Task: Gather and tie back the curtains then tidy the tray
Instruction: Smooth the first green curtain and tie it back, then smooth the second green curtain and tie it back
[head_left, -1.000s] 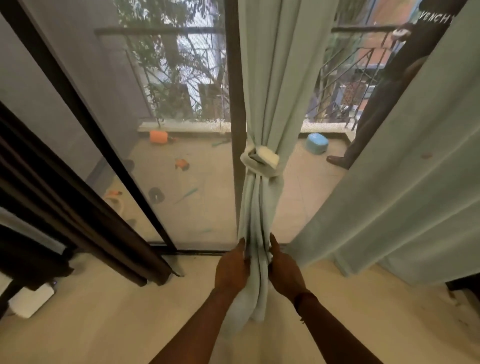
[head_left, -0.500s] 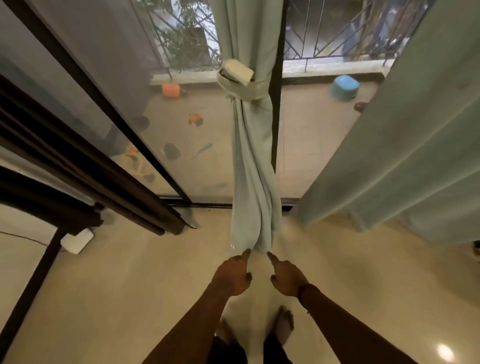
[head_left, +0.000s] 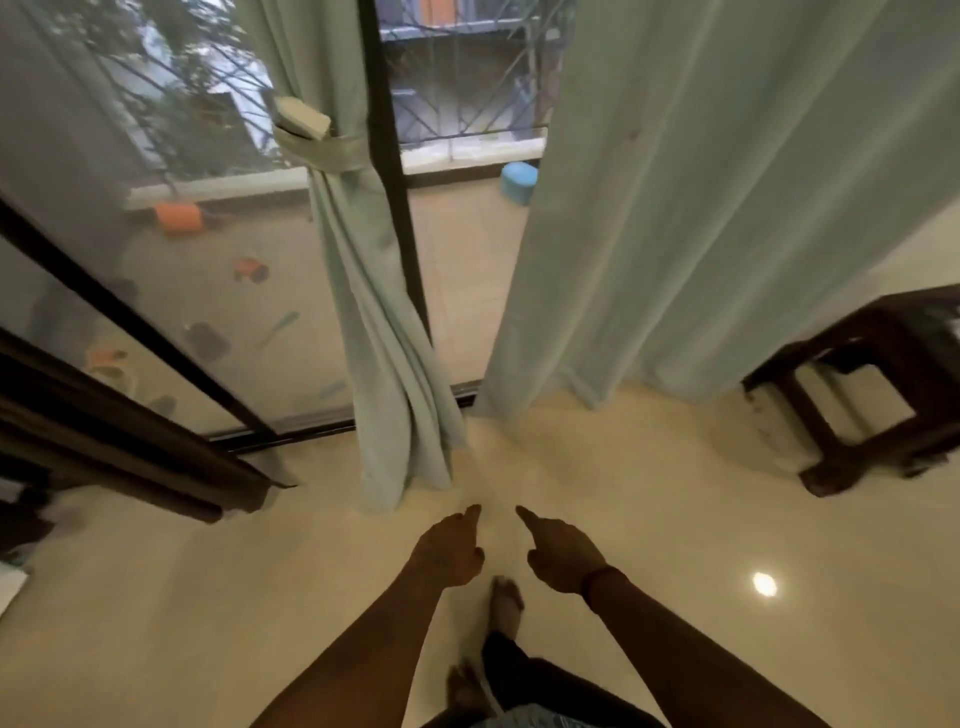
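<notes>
Interior room with a glossy cream tiled floor (head_left: 156, 597), facing a dark-framed sliding glass door (head_left: 390, 218) that opens on a balcony. An orange container (head_left: 179, 217) and a blue tub (head_left: 518, 179) stand on the balcony floor beyond the glass.

A pale green fabric curtain (head_left: 384, 364) hangs gathered into a narrow bundle in front of the door's centre post. It is cinched near the top by a matching green tieback band (head_left: 332, 156), on which sits a cream rectangular block (head_left: 304, 118). The bundle's hem rests on the floor just inside the door track.

A second pale green curtain (head_left: 701, 208) hangs loose and spread wide to the right, its hem near the track. A dark wooden stool (head_left: 883, 389) stands at the right edge of the floor.

The left hand (head_left: 449, 551) and right hand (head_left: 561, 558) are held out side by side over the floor, just short of the gathered curtain's hem and apart from it. Each has one digit extended forward and the remaining fingers curled under; neither holds anything. A thin dark band (head_left: 597, 577) circles the right wrist.
</notes>
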